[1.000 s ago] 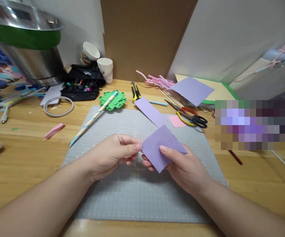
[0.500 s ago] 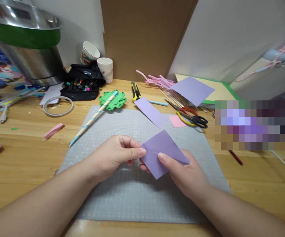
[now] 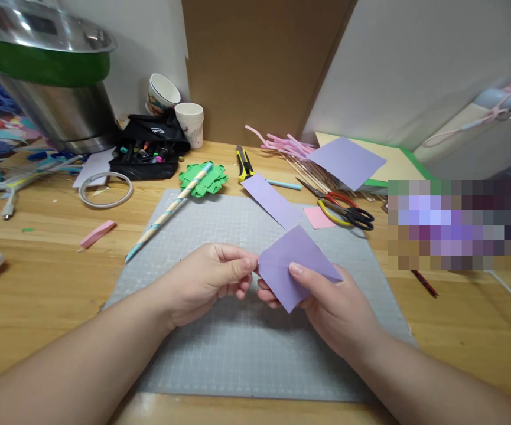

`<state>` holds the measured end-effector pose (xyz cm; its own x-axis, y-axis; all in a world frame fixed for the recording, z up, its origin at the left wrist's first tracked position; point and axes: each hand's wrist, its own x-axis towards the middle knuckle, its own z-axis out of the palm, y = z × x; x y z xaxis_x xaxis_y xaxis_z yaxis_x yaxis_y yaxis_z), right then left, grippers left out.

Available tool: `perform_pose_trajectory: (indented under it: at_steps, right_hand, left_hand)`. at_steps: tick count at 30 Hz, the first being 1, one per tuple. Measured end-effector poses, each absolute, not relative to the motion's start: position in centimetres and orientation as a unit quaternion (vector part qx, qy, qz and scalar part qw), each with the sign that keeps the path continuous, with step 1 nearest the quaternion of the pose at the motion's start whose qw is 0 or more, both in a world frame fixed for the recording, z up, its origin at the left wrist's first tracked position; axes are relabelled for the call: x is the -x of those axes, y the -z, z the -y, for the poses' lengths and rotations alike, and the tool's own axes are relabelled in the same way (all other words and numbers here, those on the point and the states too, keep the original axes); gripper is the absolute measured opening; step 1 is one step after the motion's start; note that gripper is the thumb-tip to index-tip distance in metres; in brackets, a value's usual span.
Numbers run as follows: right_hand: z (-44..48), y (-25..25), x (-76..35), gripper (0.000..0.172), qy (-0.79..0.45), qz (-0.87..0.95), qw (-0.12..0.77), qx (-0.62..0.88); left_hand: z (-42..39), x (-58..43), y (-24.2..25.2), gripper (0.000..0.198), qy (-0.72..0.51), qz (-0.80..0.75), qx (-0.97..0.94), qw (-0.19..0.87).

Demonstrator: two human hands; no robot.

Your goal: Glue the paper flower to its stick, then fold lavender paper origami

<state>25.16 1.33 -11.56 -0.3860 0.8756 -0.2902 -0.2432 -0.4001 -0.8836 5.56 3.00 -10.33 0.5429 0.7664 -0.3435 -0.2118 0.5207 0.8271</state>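
Note:
A square of purple paper (image 3: 284, 254), turned corner up, is held above the grey cutting mat (image 3: 220, 360). My right hand (image 3: 330, 298) grips it from the right, thumb on top and fingers underneath. My left hand (image 3: 220, 274) pinches the paper's left corner between thumb and forefinger, the other fingers curled. Behind the hands, a purple paper strip (image 3: 266, 198) and a small pink piece (image 3: 318, 217) lie at the mat's back edge. Scissors (image 3: 348, 215) with black handles rest beside the pink piece.
A striped paper stick (image 3: 166, 215) leans over a green folded paper piece (image 3: 204, 179) at the back left. A yellow cutter (image 3: 244, 164), a black pouch (image 3: 146, 168), paper cups (image 3: 190, 125) and a large purple sheet (image 3: 348, 161) stand or lie farther back.
The purple square has moved slightly up and right with my right hand. My left thumb has slid from the paper's face to its left corner.

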Motion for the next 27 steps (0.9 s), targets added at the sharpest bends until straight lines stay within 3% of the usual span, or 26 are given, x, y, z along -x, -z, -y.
perform_pose_trajectory:
  at_steps: [10,27]
  right_hand:
    - [-0.8,11.4,-25.3,0.022,-0.702,0.438,0.378,0.415]
    - [-0.2,11.5,-25.5,0.025,-0.678,0.477,0.367,0.422]
  left_hand:
    - [-3.0,-5.4,10.6,0.016,-0.341,-0.412,-0.432,0.726]
    - [-2.7,-5.7,10.0,0.017,-0.336,-0.406,-0.457,0.716]
